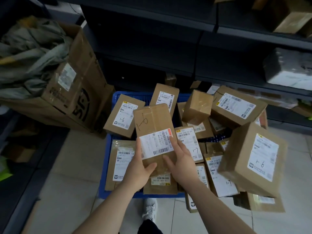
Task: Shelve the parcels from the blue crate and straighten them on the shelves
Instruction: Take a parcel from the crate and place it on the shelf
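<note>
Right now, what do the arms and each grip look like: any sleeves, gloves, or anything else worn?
Each grip is a person's ungloved hand. The left grip and right grip show no ring on the fingers in view. The left forearm and right forearm are uncovered down to the frame's bottom edge, with no sleeve, watch, band or marking visible at either wrist.

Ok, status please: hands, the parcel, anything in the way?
Left hand and right hand hold one parcel over blue crate. Crate heaped full. Nothing blocks the shelves.

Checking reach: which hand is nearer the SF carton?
Left. The left hand grips the parcel on the side toward the SF carton; the right hand holds the far side.
</note>
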A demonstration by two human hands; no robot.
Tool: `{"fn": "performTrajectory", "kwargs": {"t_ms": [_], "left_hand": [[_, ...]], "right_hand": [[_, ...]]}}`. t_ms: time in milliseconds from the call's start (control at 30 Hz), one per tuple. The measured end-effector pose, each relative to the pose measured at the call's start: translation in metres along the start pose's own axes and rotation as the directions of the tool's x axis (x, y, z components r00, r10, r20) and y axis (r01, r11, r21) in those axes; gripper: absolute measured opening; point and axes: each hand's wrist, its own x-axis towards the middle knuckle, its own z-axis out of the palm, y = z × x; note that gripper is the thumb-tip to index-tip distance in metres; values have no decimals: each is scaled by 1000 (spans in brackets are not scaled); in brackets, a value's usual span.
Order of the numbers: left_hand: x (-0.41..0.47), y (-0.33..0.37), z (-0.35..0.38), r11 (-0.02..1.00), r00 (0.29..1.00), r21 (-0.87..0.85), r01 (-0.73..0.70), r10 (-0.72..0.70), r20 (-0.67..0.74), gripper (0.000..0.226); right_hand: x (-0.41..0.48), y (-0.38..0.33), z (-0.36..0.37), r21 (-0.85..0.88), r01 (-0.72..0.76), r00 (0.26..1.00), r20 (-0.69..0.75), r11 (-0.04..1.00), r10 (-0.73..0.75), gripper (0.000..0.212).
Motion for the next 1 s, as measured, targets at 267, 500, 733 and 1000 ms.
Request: {"fn": "performTrajectory", "kwargs": {"t_ms": [267, 500, 733, 1000], "left_hand": [[-64, 32, -71, 956, 973, -263, -133, 75, -219, 103], [-145, 43, -167, 886, 894, -376, -271, 87, -440, 99], [-254, 4, -275, 852, 713, -319, -415, 87, -696, 93], [-410, -66, -388, 847, 471, -225, -481, 33, -882, 89]], "right_hand": [[-23, -95, -44, -51, 253, 961, -101, 966, -257, 67], [-57, -219, -49, -64, 471, 869, -140, 880, -475, 67], [-125, -359, -6, -28, 680, 727, -107, 733, -679, 69], [-232, -516, 67, 99, 858, 511, -57, 505, -858, 66]]}}
